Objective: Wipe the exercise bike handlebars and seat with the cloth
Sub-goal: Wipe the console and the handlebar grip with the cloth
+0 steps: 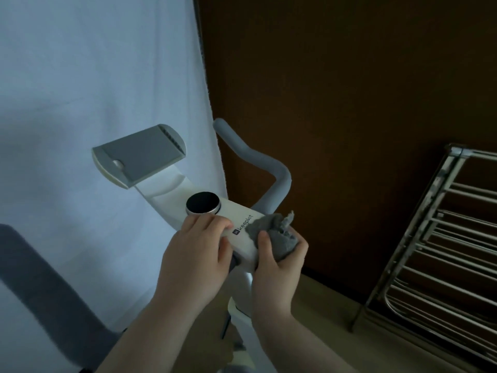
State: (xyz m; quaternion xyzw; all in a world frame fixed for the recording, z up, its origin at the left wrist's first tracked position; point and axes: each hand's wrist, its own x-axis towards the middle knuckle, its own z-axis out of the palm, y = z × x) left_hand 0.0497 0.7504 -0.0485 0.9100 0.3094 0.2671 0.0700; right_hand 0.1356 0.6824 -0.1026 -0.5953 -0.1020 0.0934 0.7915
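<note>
The right hand (277, 267) is closed around a bunched grey cloth (274, 235), thumb on top, pressing it against the near right end of the bike's white console (242, 238), just beside the printed logo. The left hand (196, 254) lies over the console's left edge with its fingers (212, 223) curled down onto the top, gripping the housing itself and nothing loose. Just beyond those fingers sits a round black knob (203, 203) with a silver rim. The grey right handlebar (258, 157) curves up and away behind the cloth (its left counterpart (51, 281) shows as a blurred grey bar at lower left). A grey device tray (139, 154) stands tilted ahead of the knob, in front of a pale curtain (94, 76). A metal drying rack (441, 238) leans against the brown wall (349, 76) at right. The seat is out of view.
</note>
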